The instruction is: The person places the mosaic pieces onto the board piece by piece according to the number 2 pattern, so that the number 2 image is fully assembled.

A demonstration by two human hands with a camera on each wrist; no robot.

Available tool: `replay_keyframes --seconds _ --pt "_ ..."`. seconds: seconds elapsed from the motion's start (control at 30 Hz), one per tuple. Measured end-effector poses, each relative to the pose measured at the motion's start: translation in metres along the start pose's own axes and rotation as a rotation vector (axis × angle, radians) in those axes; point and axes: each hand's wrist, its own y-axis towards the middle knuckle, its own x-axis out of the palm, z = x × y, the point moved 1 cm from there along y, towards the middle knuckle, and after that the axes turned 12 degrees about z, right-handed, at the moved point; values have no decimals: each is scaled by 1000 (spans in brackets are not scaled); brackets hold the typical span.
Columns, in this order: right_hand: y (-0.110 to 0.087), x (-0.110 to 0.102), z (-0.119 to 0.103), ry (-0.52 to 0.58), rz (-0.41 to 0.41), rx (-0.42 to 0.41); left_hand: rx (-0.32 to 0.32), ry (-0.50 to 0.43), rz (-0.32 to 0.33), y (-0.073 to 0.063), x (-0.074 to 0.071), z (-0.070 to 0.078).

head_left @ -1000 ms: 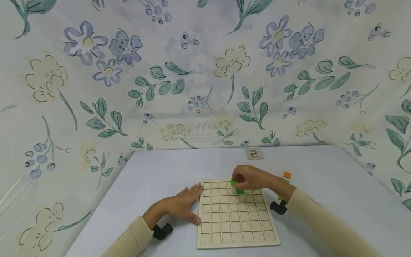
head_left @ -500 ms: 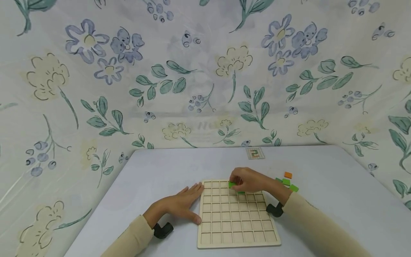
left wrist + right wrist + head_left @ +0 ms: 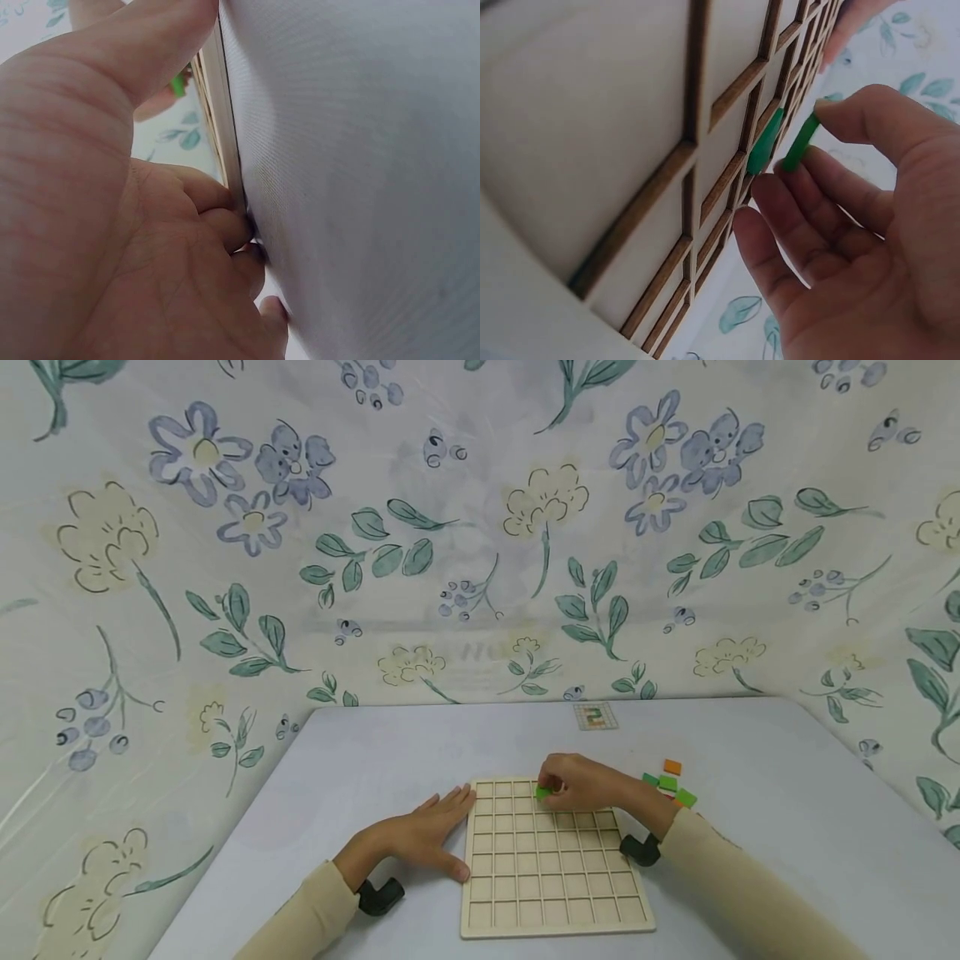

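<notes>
A square wooden board [image 3: 551, 893] with a raised grid lies on the table. My left hand [image 3: 423, 837] rests at its left side, fingers spread, with fingertips and thumb right at the edge. In the left wrist view, fingers [image 3: 229, 225] press against the board's side. My right hand [image 3: 585, 781] is over the far row, pinching a bright green square tile [image 3: 802, 141] between thumb and fingers. The tile is tilted close over the grid. A darker green tile [image 3: 765, 144] sits in a cell beside it, mostly hidden by the right hand in the head view.
Right of the board lies a loose group of tiles, among them an orange tile [image 3: 672, 767] and a light green tile [image 3: 686, 797]. A small gridded card [image 3: 596, 717] with a coloured pattern lies at the table's far edge. A flowered curtain [image 3: 480, 543] hangs behind.
My right hand has shifted slightly left and lower with the green tile, its forearm uncovering more loose tiles. The left hand has stayed in place at the board's edge.
</notes>
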Motion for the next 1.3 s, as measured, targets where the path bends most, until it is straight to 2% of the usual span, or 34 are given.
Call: replay_keyframes --seconds 0.47,1.3 --pt "1 5 -7 -101 -36 42 -9 -11 5 1 2 -1" --pt "2 5 -7 -88 -44 0 -9 0 14 2 2 -1"
